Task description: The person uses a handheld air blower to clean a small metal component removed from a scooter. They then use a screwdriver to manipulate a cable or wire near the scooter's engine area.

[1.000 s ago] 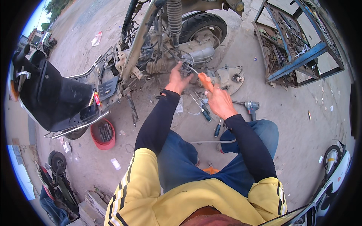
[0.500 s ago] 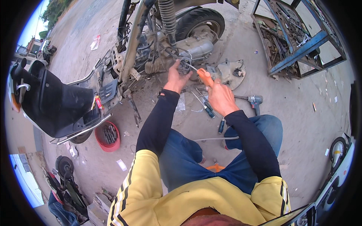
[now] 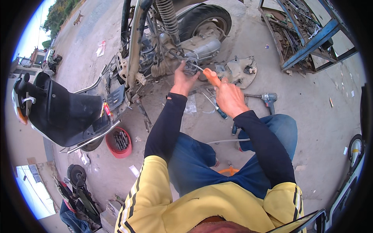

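My left hand [image 3: 182,79] is closed around a small grey metal carburetor [image 3: 190,67] beside the scooter's engine, with cables and hoses close about it. My right hand [image 3: 230,96] grips an orange air blow gun [image 3: 211,77]. Its thin metal nozzle [image 3: 197,68] reaches to the carburetor's right side; the exact spot of its tip is too small to tell. The scooter's bare engine [image 3: 205,50] and rear wheel [image 3: 206,25] lie just beyond my hands. Some fingers of my left hand are hidden behind the carburetor.
An impact wrench [image 3: 269,99], screwdrivers [image 3: 221,113] and an engine cover [image 3: 241,73] lie on the ground. A red bowl of sockets [image 3: 130,149] sits left, below the scooter's black seat [image 3: 74,112]. At the far right stands a blue metal tool rack [image 3: 311,48]. A pale hose [image 3: 229,141] crosses between my legs.
The whole view has shifted slightly, and a dog now shows at the upper left. Both hands keep their grips, with the nozzle still at the carburetor.
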The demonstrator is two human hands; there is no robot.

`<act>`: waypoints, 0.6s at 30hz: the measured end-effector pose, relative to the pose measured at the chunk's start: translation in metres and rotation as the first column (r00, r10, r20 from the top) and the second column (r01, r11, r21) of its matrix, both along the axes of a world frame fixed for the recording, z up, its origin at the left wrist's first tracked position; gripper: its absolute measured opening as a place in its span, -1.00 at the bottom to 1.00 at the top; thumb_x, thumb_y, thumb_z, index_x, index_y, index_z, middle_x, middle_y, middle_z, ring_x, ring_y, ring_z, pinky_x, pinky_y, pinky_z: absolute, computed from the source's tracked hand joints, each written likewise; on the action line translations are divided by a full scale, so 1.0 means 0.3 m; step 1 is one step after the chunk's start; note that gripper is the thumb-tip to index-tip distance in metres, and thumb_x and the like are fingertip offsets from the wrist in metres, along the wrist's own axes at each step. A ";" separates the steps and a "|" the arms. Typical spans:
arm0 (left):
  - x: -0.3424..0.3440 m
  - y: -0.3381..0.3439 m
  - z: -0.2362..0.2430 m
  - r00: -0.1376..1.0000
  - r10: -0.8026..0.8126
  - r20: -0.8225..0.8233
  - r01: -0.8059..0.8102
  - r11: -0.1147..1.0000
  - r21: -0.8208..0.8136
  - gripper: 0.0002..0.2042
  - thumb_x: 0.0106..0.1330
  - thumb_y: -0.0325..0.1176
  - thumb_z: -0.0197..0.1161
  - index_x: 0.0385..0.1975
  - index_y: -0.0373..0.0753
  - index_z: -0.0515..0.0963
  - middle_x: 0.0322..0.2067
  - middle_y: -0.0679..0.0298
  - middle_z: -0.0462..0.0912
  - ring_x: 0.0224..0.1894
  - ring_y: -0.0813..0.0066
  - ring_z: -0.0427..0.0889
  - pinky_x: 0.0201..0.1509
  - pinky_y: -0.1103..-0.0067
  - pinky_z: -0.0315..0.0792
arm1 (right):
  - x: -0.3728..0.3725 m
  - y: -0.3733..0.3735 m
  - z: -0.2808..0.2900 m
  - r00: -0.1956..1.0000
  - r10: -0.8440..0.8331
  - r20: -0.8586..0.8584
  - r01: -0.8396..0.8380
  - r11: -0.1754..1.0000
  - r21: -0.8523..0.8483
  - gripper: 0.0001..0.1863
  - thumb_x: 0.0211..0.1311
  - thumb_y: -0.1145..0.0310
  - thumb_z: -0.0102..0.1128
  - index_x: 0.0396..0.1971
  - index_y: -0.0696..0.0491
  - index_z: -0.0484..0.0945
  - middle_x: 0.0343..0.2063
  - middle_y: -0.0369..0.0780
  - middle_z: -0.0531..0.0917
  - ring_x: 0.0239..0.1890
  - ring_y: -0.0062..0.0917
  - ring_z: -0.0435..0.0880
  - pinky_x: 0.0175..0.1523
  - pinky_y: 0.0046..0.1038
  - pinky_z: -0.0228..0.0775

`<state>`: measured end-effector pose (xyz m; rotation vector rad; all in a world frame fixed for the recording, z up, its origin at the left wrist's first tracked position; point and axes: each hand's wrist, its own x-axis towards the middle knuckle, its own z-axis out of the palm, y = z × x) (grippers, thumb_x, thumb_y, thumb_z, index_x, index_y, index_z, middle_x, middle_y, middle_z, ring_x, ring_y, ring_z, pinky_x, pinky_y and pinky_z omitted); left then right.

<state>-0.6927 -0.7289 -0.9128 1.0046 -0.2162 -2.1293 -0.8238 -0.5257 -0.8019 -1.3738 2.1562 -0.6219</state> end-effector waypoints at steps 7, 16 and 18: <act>0.007 0.012 0.032 0.998 -0.048 0.030 0.049 0.998 -0.036 -0.69 0.58 -0.08 0.13 0.09 -0.15 0.53 0.05 0.25 0.65 0.24 0.19 0.50 0.51 -0.06 0.17 | -0.025 0.014 -0.009 0.998 0.020 0.060 -0.018 0.999 -0.036 -0.73 0.38 0.34 0.16 -0.18 0.30 0.52 -0.42 0.20 0.69 -0.25 0.16 0.71 -0.09 0.10 0.50; 0.006 0.019 0.077 0.991 -0.078 0.109 0.084 0.995 -0.053 -0.65 0.62 -0.09 0.07 0.16 -0.20 0.48 0.15 0.17 0.60 0.28 0.11 0.48 0.50 -0.10 0.16 | -0.056 0.006 0.089 0.959 -0.025 0.282 0.015 0.999 0.036 -0.60 0.44 0.21 0.14 -0.16 0.35 0.54 -0.37 0.25 0.66 -0.19 0.17 0.68 -0.05 0.02 0.44; 0.001 0.019 0.081 0.991 -0.099 0.094 0.106 0.992 -0.065 -0.65 0.62 -0.09 0.06 0.16 -0.20 0.49 0.15 0.17 0.60 0.29 0.11 0.47 0.50 -0.11 0.15 | -0.093 -0.007 0.103 0.958 -0.007 0.286 -0.012 0.998 0.062 -0.58 0.44 0.19 0.12 -0.18 0.35 0.54 -0.37 0.24 0.66 -0.19 0.16 0.67 -0.05 0.02 0.43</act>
